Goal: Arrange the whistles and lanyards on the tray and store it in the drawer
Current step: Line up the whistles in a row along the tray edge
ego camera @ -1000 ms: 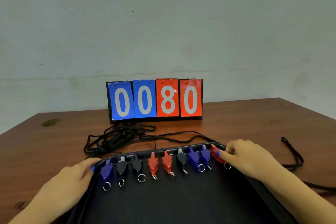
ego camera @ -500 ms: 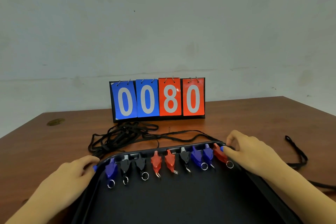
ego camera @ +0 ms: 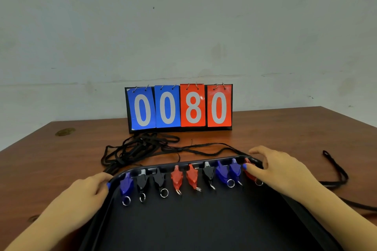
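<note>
Your left hand (ego camera: 85,193) grips the black plastic tray (ego camera: 183,222) at its far corner; your right hand (ego camera: 279,171) pinches the red whistle (ego camera: 250,171) beneath its fingers.

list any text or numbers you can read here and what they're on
"0" on the far-left blue card of the flip scoreboard
"0" on the second blue card
"8" on the first red card
"0" on the far-right red card
No print can be read on the whistles, the tray or the lanyards.
</note>
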The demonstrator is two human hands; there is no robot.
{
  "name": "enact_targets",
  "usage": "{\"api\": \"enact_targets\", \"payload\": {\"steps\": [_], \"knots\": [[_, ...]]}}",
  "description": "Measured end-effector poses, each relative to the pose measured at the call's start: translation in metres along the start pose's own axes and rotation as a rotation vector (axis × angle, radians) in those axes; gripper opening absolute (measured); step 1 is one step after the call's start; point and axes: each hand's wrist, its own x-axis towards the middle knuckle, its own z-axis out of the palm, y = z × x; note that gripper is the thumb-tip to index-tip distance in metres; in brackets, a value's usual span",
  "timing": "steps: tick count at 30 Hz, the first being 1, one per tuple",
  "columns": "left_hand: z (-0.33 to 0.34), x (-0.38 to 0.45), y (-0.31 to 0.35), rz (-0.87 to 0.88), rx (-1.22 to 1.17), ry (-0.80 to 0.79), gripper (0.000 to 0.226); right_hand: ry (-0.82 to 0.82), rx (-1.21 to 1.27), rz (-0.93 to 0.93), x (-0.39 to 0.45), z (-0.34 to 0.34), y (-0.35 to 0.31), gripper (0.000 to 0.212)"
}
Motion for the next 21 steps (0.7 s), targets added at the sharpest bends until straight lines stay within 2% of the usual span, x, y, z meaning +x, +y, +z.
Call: {"api": "enact_targets", "payload": {"steps": [2, 7, 14, 17, 19, 21], "knots": [[0.0, -0.001, 0.0, 0.009, 0.01, 0.004, 0.022, 0.021, -0.003, -0.072, -0.001, 0.001, -0.003, 0.05], [0.0, -0.002, 0.002, 0.022, 0.042, 0.008, 0.025, -0.064, -0.032, -0.122, -0.001, 0.013, -0.004, 0.059], [0.001, -0.003, 0.004, 0.046, 0.049, 0.033, 0.029, -0.115, 0.022, -0.118, 0.0, 0.009, -0.004, 0.05], [0.003, -0.004, 0.003, 0.047, 0.039, 0.065, 0.029, -0.069, 0.109, -0.116, 0.0, 0.002, 0.001, 0.044], [0.003, -0.004, 0.003, 0.044, 0.038, 0.065, 0.029, -0.012, 0.13, -0.044, 0.002, -0.005, 0.009, 0.042], [0.005, -0.003, 0.003, 0.039, 0.041, 0.06, 0.028, -0.022, 0.082, 0.116, 0.003, -0.012, 0.019, 0.034]]}}
